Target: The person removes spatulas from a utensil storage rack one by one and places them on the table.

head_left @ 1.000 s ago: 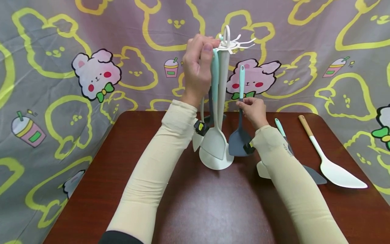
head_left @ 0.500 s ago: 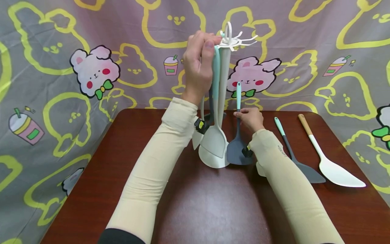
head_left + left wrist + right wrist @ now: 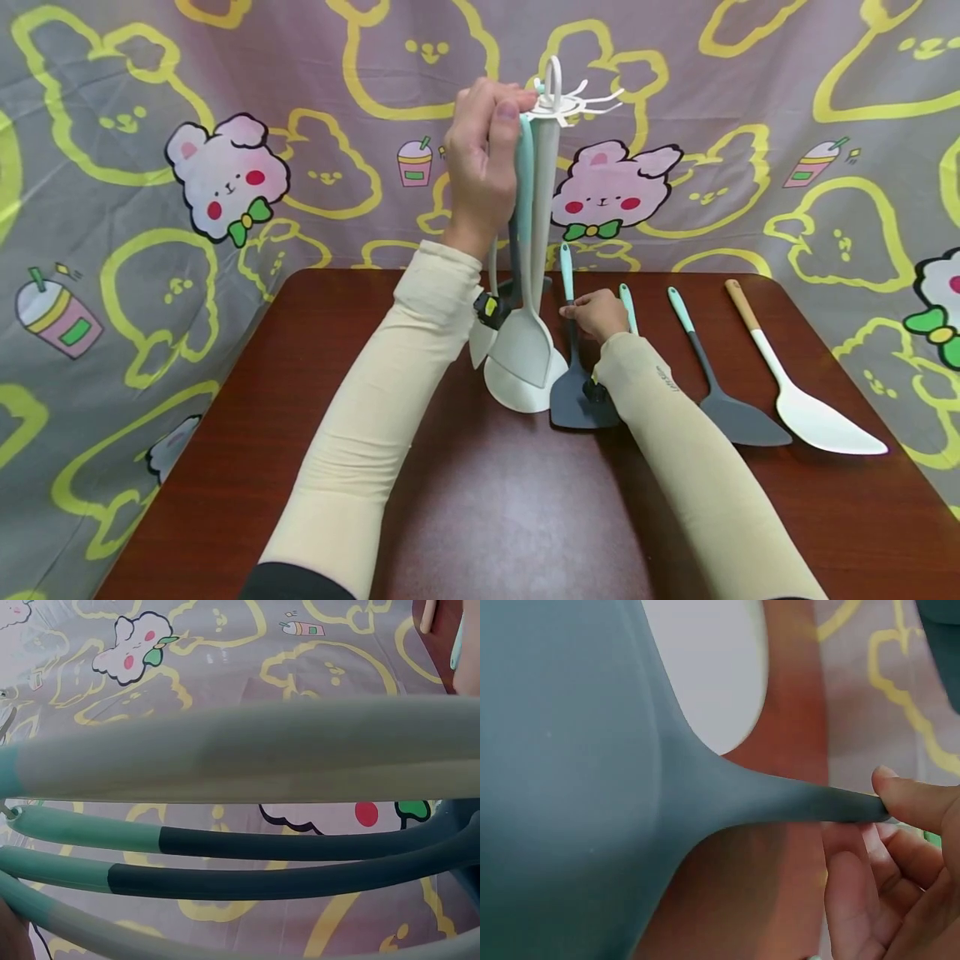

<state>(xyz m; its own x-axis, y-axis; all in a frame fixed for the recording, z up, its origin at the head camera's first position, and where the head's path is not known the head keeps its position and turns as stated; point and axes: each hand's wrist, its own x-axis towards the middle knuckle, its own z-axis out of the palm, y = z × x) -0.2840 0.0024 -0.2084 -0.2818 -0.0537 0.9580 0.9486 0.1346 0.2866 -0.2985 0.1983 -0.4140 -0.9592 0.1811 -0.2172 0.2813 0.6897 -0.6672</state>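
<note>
A white utensil stand [image 3: 548,192] rises from a round base in the head view. My left hand [image 3: 483,158] grips its hooked top, fingers over the rim and thumb in front. Hanging there are a pale turner [image 3: 523,350] and other utensils; the left wrist view shows dark handles [image 3: 300,845] with mint ends. Right of the base, my right hand [image 3: 600,315] pinches the dark shaft of a grey spatula [image 3: 576,398] with a mint handle end. Its blade points down, low over the table; contact cannot be told. The right wrist view shows thumb and fingers [image 3: 911,802] on the shaft.
On the brown table [image 3: 480,517] at right lie a grey spatula [image 3: 742,418] with a mint handle and a white one [image 3: 825,421] with a wooden handle. Another mint handle [image 3: 627,302] shows behind my right arm. A patterned cloth [image 3: 330,83] hangs behind.
My right hand has brought the grey spatula downward and slightly left, from beside the stand's pole to low beside its base. The left hand stays on the stand's top.
</note>
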